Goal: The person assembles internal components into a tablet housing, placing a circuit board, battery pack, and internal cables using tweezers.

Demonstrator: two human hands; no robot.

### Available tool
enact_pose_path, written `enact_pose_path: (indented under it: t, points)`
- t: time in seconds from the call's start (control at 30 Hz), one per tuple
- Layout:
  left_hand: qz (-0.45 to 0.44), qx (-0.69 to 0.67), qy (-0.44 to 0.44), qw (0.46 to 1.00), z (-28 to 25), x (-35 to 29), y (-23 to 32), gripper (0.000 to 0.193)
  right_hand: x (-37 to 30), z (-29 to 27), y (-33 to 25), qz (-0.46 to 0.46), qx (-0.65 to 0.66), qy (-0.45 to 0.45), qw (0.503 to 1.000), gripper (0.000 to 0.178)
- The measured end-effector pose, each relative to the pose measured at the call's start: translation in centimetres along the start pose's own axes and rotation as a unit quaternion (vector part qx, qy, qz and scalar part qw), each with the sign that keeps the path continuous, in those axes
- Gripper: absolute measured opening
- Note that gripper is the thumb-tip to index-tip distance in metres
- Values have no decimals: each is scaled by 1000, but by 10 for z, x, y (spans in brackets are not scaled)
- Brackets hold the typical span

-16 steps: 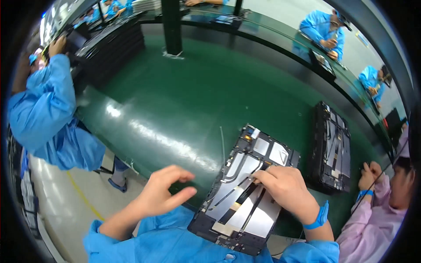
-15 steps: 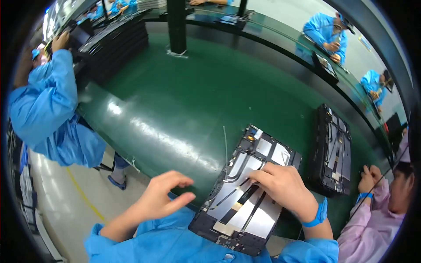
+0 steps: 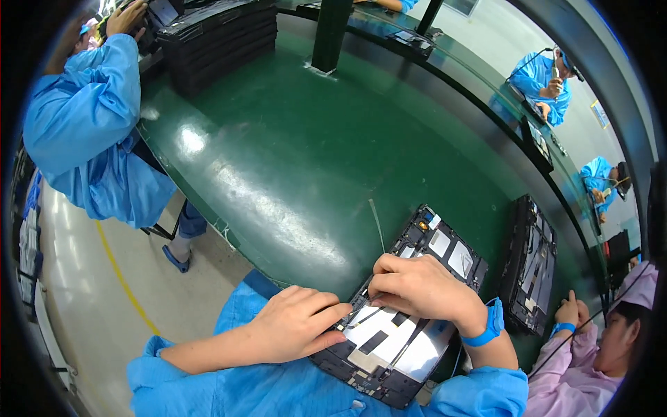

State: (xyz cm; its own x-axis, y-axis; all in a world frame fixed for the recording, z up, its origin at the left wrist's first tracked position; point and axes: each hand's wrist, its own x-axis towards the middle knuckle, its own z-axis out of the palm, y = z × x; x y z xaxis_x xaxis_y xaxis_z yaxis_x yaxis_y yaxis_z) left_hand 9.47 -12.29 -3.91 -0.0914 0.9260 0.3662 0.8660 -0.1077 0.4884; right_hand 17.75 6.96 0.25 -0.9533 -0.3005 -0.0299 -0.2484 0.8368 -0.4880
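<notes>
An opened tablet chassis (image 3: 445, 250), black with silvery plates and small parts inside, lies tilted on the green table (image 3: 299, 160) close to me. My left hand (image 3: 295, 323) rests at its left edge, fingertips touching the frame. My right hand (image 3: 420, 288) lies over the middle of the chassis, fingers curled and pinching something small that I cannot make out. A blue strap (image 3: 490, 323) circles my right wrist. A thin pale strip (image 3: 376, 226) lies on the table just beyond the chassis.
A stack of black chassis (image 3: 531, 264) stands to the right. A person in pink (image 3: 604, 347) works at lower right, a person in blue (image 3: 90, 125) stands at left. Black trays (image 3: 215, 38) and a dark post (image 3: 330, 31) are at the back.
My left hand has come down from open in the air onto the chassis's left edge. My right hand has shifted up and left over the chassis.
</notes>
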Motion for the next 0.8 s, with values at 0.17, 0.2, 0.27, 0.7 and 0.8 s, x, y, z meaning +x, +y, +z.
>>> enact_pose_path:
  t: [0.17, 0.2, 0.27, 0.7, 0.8]
  points:
    - [10, 10, -15, 1000, 0, 4, -2, 48, -1, -3, -10, 28, -12, -39, 999, 11]
    - [14, 12, -19, 1000, 0, 4, -4, 47, -1, -3, -10, 30, -10, -38, 999, 11]
    - [20, 15, -28, 999, 0, 5, -6, 46, 1, -2, -9, 77, 23, -36, 996, 10]
    - [58, 38, -81, 994, 2, 7, -8, 39, 2, 2, 3, 87, 62, 43, 993, 11]
    - [66, 38, -92, 993, 2, 8, -10, 38, 4, 3, 8, 87, 96, 60, 990, 11]
